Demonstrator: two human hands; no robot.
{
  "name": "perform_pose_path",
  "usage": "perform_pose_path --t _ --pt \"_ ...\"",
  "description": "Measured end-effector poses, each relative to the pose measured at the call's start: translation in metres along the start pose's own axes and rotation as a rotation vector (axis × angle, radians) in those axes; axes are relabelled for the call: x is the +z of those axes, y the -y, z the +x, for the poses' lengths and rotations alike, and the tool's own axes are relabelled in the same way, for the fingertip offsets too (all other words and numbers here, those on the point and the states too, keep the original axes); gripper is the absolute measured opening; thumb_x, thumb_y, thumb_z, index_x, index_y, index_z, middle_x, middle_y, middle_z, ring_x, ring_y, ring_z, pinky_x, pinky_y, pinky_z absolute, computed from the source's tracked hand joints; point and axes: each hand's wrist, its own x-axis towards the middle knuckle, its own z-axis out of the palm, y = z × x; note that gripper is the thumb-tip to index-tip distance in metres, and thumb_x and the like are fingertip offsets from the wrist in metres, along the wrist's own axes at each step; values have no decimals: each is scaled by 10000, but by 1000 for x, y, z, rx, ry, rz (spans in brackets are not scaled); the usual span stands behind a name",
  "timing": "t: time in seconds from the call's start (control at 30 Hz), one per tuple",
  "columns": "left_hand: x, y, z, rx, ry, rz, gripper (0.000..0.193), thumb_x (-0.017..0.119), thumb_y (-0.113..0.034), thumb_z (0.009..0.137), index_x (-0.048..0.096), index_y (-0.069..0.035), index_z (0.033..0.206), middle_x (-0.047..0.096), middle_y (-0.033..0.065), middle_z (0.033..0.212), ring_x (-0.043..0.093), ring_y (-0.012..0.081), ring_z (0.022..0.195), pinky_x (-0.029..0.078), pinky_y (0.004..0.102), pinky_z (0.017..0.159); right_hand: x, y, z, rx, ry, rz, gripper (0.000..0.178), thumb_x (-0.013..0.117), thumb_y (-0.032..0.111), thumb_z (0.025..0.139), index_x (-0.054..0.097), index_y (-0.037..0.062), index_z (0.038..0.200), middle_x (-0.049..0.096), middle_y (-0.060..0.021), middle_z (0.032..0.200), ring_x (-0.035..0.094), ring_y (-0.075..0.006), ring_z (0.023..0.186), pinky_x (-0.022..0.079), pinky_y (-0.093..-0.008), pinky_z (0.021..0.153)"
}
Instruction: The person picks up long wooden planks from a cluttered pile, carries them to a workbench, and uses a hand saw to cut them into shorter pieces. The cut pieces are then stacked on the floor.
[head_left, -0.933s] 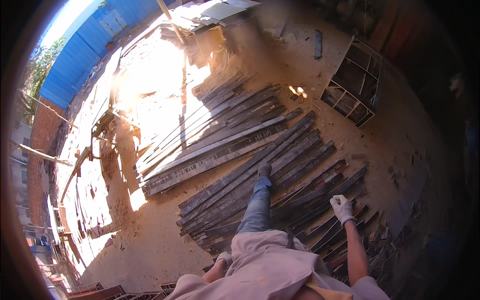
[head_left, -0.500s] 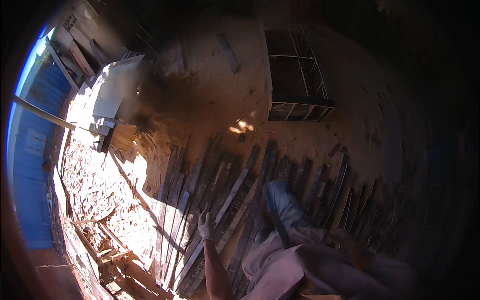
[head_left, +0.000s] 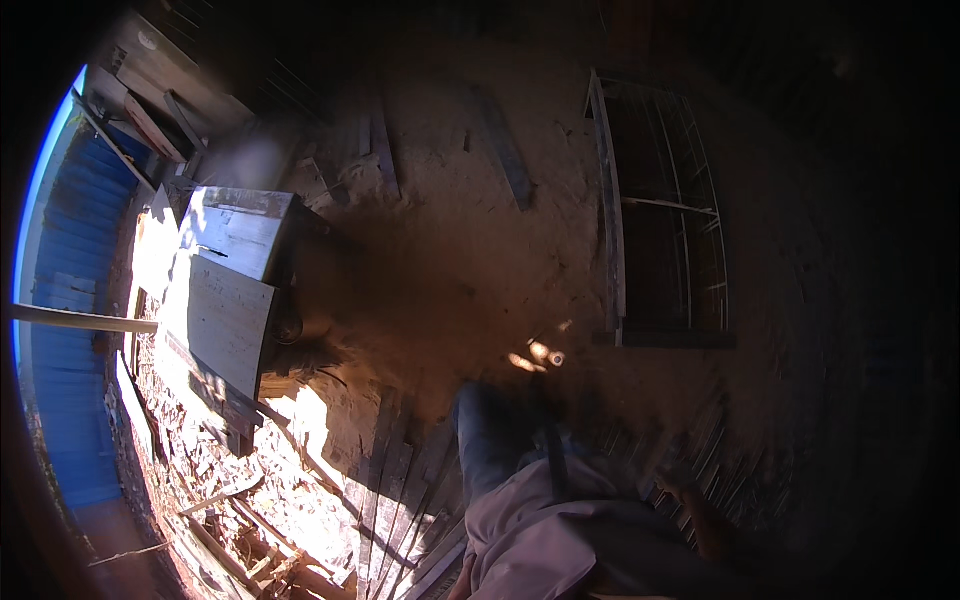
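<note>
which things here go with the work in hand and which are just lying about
With the work, seemingly:
right hand, grip too dim to tell
long boards toward the bottom edge

Just lying about:
open frame
dark plank
pale panels

Muted pinkish-grey top point(head_left: 540, 515) over blue jeans point(head_left: 474, 440), folks!
And look at that top, loose and rumpled, soft folds running right across the front, with a dark, narrow strap point(head_left: 556, 462) at the hem; on the right hand point(head_left: 674, 474), what looks like a greyish glove point(head_left: 670, 470), dim and blurred in shade.

One barred frame point(head_left: 668, 205); one blue fence point(head_left: 75, 390)
</note>
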Motion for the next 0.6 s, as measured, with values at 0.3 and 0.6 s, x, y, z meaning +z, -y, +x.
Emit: perform_pose_path --t 0.3,0.6 --pt "-111 -326 177 59 -80 -273 724 689 -570 896 611 -61 1405 687 206 1317 649 338 1252 516 419 1021 -233 280 242 -124 -179 457 222 597 216 911 777 132 811 700 -86 713 660 -276 625 551 -406 617" --pt "-401 -840 205 842 -434 -618 520 726 -316 976 587 -76 1417 717 122 1277 684 232 1176 526 366 1002 -437 543 360 -87 35 -71 252 625 273 926 781 102 828 730 -103 754 698 -261 663 570 -413 644"
